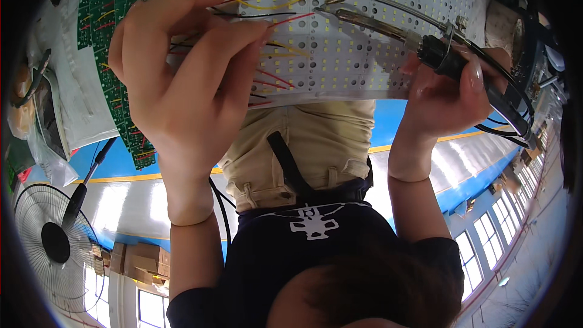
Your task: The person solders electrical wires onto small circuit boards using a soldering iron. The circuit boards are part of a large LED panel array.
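Note:
My left hand (182,67) is closed in a pinch on a thin red wire (294,19), whose far end points right over a white LED board (364,64). In my right hand (452,97) is a soldering iron (437,54), with a bent metal feed tube (388,5) running alongside it. The iron's tip and the tube's end meet close to the wire's end; whether they touch the wire I cannot tell. Several yellow wires (276,7), red and black ones lie across the board's left part. They run toward green circuit boards (100,36), partly hidden behind my left hand.
White sheeting (79,109) covers the work surface left of the green boards. A black cable (528,103) hangs by my right hand. Down at the left stand a fan (56,243) and cardboard boxes (146,261). The board's near edge lies just before my lap.

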Tool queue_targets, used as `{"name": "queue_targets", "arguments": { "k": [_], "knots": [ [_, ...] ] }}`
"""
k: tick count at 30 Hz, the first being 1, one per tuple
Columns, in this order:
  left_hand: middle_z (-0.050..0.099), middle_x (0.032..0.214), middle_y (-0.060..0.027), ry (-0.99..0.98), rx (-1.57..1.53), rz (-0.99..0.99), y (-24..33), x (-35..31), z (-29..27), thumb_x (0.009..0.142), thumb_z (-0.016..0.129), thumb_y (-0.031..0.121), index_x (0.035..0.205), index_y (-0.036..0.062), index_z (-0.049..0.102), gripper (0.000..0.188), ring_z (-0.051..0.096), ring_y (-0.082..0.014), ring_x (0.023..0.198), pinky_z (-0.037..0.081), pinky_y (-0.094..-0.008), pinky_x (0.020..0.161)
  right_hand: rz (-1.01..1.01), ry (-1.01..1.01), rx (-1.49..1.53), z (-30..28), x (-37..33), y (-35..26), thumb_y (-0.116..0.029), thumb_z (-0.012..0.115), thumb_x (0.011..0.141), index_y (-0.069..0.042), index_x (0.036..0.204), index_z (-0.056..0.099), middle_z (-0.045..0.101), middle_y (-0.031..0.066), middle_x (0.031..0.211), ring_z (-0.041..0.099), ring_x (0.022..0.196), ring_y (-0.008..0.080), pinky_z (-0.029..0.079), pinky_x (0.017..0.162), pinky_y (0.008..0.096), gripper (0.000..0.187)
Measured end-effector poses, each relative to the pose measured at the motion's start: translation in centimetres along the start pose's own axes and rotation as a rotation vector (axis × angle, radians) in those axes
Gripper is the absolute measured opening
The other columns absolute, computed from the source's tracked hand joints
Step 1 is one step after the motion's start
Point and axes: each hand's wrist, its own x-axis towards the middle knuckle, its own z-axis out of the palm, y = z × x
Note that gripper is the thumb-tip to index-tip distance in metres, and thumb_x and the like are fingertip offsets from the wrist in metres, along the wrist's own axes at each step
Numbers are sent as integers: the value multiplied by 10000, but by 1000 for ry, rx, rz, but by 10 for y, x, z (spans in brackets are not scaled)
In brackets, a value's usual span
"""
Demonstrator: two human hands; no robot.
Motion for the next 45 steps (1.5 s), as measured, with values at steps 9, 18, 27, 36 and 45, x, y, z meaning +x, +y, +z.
{"name": "queue_targets", "arguments": {
  "k": [9,18,27,36,45],
  "knots": [
    [540,1006,-63,19,23,6,1,0,2,646,742,-50,806,68,699,203,588,-135,776,464,-219,559,-524,-292,-965,-30,-1,2,76,564,779,-24,1031,475,616,127,877,460,1081,239,407,911,347,285],
    [539,1000,-62,23,44,1,1,-3,2,653,741,-46,803,64,697,191,591,-134,769,466,-216,558,-615,-203,-672,-25,1,19,80,598,740,-58,920,657,483,78,862,498,668,130,400,502,207,234],
    [547,1003,-60,53,32,3,6,3,4,650,742,-46,798,62,694,189,574,-138,784,456,-218,581,-430,-94,-658,-29,-8,15,-88,671,727,-72,893,678,537,64,865,505,797,185,390,666,290,166],
    [549,995,-57,66,55,-4,10,3,7,644,746,-45,794,62,694,192,570,-135,769,453,-225,582,-319,-117,-549,-32,-10,11,-199,685,751,-72,915,679,561,65,873,505,838,196,376,705,297,208],
    [547,986,-64,54,41,20,2,-2,4,645,746,-45,798,59,696,191,571,-122,738,445,-212,554,-262,-104,-414,-28,-9,12,-225,682,776,-69,931,676,564,69,883,510,833,194,386,694,289,219]
  ]
}}
